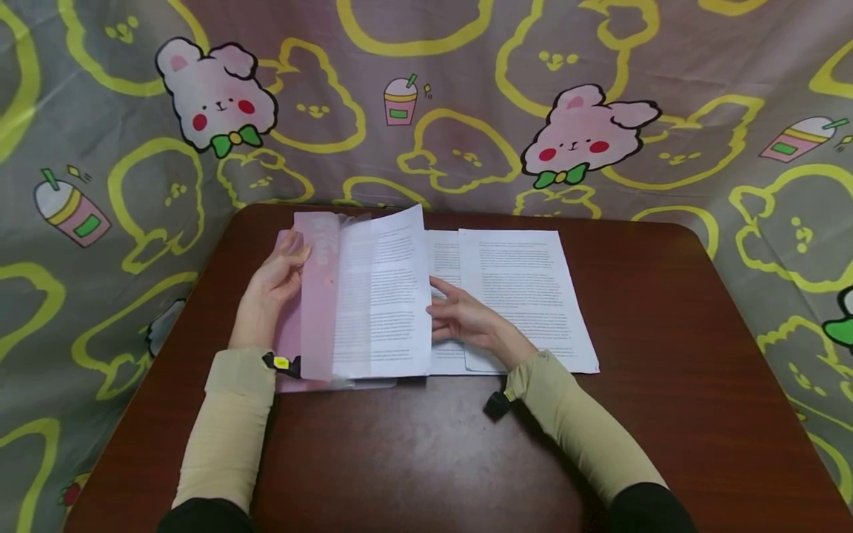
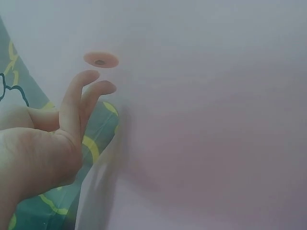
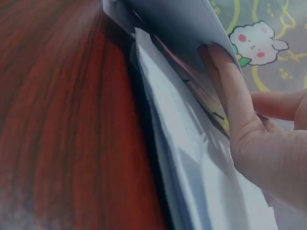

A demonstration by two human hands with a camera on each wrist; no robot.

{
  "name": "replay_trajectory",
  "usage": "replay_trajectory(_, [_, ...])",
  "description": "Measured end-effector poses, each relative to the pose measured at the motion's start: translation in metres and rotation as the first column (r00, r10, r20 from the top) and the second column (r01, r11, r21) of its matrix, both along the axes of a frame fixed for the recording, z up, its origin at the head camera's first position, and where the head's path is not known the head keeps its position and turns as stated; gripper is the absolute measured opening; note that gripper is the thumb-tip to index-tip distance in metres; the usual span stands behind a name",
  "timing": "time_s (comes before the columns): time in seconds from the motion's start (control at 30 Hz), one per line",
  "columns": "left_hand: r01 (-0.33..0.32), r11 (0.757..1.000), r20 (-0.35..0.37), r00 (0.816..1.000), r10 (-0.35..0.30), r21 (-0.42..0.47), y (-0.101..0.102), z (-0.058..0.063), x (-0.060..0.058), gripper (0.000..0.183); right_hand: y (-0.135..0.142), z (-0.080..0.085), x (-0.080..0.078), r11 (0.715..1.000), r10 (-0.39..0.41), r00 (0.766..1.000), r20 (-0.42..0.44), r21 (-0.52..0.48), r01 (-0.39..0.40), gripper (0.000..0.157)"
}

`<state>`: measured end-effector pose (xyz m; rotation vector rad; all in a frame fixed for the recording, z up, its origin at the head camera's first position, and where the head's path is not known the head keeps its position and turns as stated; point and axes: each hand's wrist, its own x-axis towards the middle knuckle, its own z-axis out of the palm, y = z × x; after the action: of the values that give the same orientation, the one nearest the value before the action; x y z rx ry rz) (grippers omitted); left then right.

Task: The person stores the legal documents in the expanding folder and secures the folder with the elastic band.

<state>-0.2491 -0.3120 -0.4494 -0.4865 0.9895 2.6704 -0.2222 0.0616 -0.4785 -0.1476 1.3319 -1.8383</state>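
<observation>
At the left of the head view, my left hand [image 1: 276,277] holds the edge of a translucent pink folder [image 1: 316,296], whose flap stands raised. In the left wrist view, bent fingers [image 2: 91,86] lie close by a round orange button [image 2: 100,60] on the pink sheet. Lifted printed sheets [image 1: 400,296] lean out of the folder, partly under a clear strip. Their right edge is between the fingers of my right hand [image 1: 469,318]. In the right wrist view, fingertips [image 3: 211,52] reach behind the lifted paper [image 3: 187,24].
More printed pages [image 1: 516,296] lie flat on the brown wooden table [image 1: 426,459], right of the folder and partly under the right hand. A patterned cloth [image 1: 460,89] with cartoon rabbits hangs behind the table and at its sides.
</observation>
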Motion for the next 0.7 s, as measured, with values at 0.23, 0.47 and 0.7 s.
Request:
replay_trajectory(0.23, [0.001, 1.0, -0.014, 1.0, -0.001, -0.02, 0.001, 0.001, 0.001, 0.093, 0.001, 0.002, -0.001, 0.998, -0.022, 1.0, -0.003, 0.054, 0.022, 0.074])
replay_trajectory(0.47, [0.001, 1.0, -0.01, 1.0, -0.001, -0.032, 0.003, 0.002, 0.001, 0.094, -0.003, 0.002, -0.002, 0.997, 0.004, 1.0, -0.02, 0.071, -0.002, 0.073])
replay_trajectory(0.7, [-0.004, 0.998, -0.007, 1.0, 0.003, -0.058, 0.004, 0.004, 0.001, 0.092, -0.01, 0.004, 0.0, 0.997, 0.012, 1.0, -0.015, 0.082, -0.011, 0.073])
